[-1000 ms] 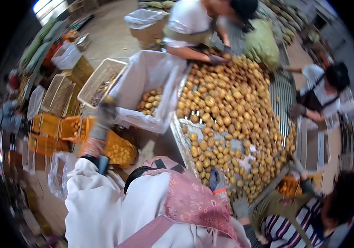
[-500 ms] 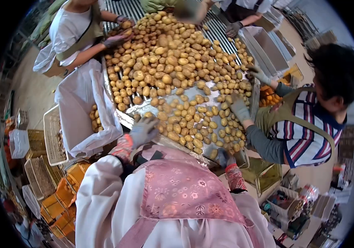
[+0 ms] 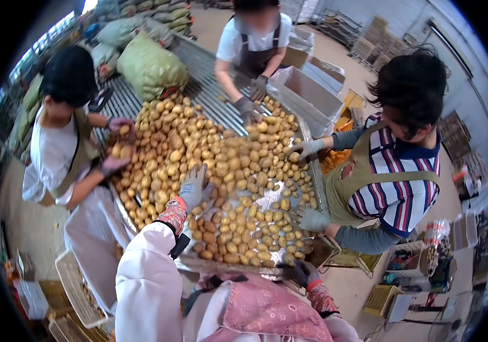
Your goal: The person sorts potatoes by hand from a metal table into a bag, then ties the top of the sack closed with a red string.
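A big heap of potatoes covers much of a metal sorting table, thinning to a looser layer at the near side. My left hand, in a grey glove, reaches over the heap with its fingers stretched out, palm down on or just above the potatoes. No potato shows in its grasp. Down by the near right corner of the table, my right hand is in a dark glove, close to the rim. Its fingers are too dark and small to make out.
Three co-workers in gloves stand around the table at left, far side and right, their hands among the potatoes. A full green sack lies on the slatted far part. Lined crates stand at the far right; a lined basket is at left.
My left hand has gone from the table's near edge forward onto the heap, its arm now extended. My right hand stays near the front corner. The view has tilted up, showing the sack.
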The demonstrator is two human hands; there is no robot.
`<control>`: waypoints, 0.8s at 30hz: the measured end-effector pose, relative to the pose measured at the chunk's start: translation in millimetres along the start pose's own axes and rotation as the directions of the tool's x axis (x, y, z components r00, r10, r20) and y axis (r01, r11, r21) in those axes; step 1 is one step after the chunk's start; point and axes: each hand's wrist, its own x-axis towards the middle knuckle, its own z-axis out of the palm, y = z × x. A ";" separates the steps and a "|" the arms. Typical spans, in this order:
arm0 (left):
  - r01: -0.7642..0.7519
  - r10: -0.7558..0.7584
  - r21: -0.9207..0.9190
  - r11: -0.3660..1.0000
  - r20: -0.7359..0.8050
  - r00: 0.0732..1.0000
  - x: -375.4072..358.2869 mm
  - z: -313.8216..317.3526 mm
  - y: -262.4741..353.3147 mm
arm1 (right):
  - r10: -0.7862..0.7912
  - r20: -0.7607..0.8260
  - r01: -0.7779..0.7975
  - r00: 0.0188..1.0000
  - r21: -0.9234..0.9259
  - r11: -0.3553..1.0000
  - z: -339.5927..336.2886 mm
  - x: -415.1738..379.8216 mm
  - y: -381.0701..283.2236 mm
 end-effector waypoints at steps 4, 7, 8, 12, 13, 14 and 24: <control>0.007 -0.109 0.244 0.970 0.405 0.908 61.7 -5.1 2.9 | 0.093 -0.044 -0.088 0.995 0.107 0.990 3.6 16.6 0.1; -0.037 -0.171 0.324 0.945 0.591 0.789 73.7 18.1 19.5 | -0.002 -0.167 0.032 0.986 0.173 0.984 12.9 25.7 -26.9; -0.043 -0.181 0.349 0.936 0.583 0.792 73.1 18.7 41.8 | -0.055 -0.071 0.061 0.996 0.082 0.995 14.6 34.3 -44.3; -0.127 -0.090 0.374 0.919 0.512 0.855 52.7 32.4 64.7 | -0.357 0.197 0.382 0.913 -0.111 0.917 17.4 62.6 -104.9; -0.179 -0.059 0.402 0.898 0.513 0.856 43.2 38.9 63.9 | -0.357 0.196 0.381 0.913 -0.103 0.919 24.6 64.2 -114.4; -0.204 -0.030 0.393 0.897 0.513 0.858 32.9 43.3 64.1 | -0.324 0.275 0.385 0.905 -0.207 0.899 32.2 67.1 -124.1; -0.399 0.269 0.204 0.894 0.468 0.842 -151.3 0.8 49.8 | -0.185 0.167 0.194 0.968 -0.035 0.980 -4.4 89.9 -47.2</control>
